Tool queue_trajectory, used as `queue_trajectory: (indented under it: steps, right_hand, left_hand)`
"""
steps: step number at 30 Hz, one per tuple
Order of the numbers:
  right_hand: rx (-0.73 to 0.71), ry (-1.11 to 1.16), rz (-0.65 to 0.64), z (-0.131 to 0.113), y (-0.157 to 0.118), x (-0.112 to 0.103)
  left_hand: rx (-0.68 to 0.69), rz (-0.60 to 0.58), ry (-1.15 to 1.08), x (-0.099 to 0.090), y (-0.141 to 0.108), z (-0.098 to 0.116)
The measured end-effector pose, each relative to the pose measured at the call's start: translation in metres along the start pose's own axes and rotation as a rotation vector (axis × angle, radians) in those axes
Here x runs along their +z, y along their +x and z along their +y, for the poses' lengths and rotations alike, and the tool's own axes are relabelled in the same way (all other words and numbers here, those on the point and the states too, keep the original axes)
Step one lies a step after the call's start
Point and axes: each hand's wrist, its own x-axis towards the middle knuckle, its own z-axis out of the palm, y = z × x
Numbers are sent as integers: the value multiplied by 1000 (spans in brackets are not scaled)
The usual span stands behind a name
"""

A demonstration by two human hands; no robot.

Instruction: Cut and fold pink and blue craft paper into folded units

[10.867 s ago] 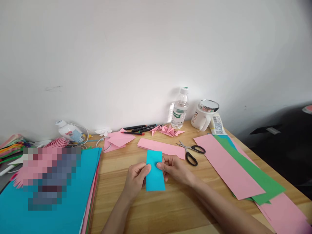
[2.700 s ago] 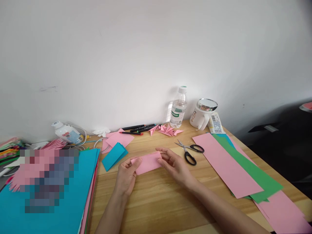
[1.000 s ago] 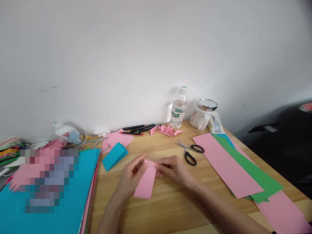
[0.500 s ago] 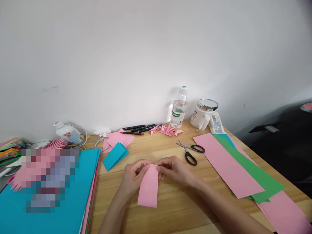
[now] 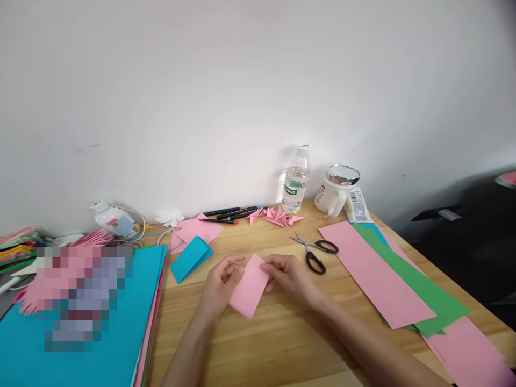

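A pink paper rectangle (image 5: 250,287) is tilted above the wooden table (image 5: 298,344), its lower end toward me. My right hand (image 5: 284,274) pinches its upper right edge between thumb and fingers. At its left edge is my left hand (image 5: 221,279), thumb near the paper and index finger raised apart; whether it grips the sheet is unclear. Folded blue paper (image 5: 191,258) lies beyond my left hand. Scissors (image 5: 309,250) with black handles rest with blades parted, beyond my right hand.
Long pink (image 5: 374,274) and green strips (image 5: 439,309) overlap at the right. Blue sheets (image 5: 133,301) are stacked at the left. Along the wall stand a water bottle (image 5: 296,183) and white mug (image 5: 332,196), near pens (image 5: 237,213) and folded pink pieces (image 5: 278,216).
The pink paper has turned slantwise and looks shorter, its near end raised away from me. My left index finger has lifted from its top edge.
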Motion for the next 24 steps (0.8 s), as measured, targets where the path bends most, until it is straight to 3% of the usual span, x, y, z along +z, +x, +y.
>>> queue_trajectory:
  steps: [3,7,9,20,24]
  right_hand:
    - [-32,71,187,-1,4,-3]
    - [-30,126,244,0,4,-3]
    - [-19,141,253,0,4,-2]
    - [-14,147,264,4,5,-2]
    - [-53,132,261,0,5,-3]
  left_hand:
    - [-99,35,-181,3,2,0]
    - [-237,-61,-257,13,0,0]
    - [-261,-52,-252,14,-1,-1]
    - [-274,-7,-282,10,1,-5]
    - [-183,15,-318,10,1,-1]
